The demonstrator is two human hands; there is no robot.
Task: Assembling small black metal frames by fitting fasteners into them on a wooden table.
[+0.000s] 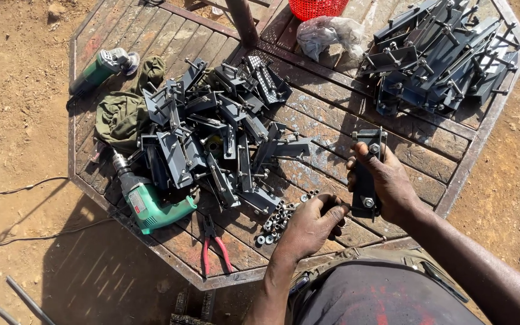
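My right hand (pixel 392 183) grips a dark grey metal bracket (pixel 365 195) with bolts through it, holding it upright over the near right part of the wooden table (pixel 332 129). My left hand (pixel 311 225) is closed at the bracket's lower end, fingertips pinched on a small part there that I cannot make out. Just left of that hand lies a small cluster of loose steel nuts (pixel 278 219). A big heap of similar bracket pieces (pixel 212 135) covers the table's middle left.
A second pile of assembled brackets (pixel 440 57) lies at the far right. A green power drill (pixel 148 204) and red-handled pliers (pixel 215 247) lie near the front edge. A green angle grinder (pixel 100 69), olive cloth (pixel 121 114), plastic bag (pixel 332 33) and red basket (pixel 317 7) sit farther back.
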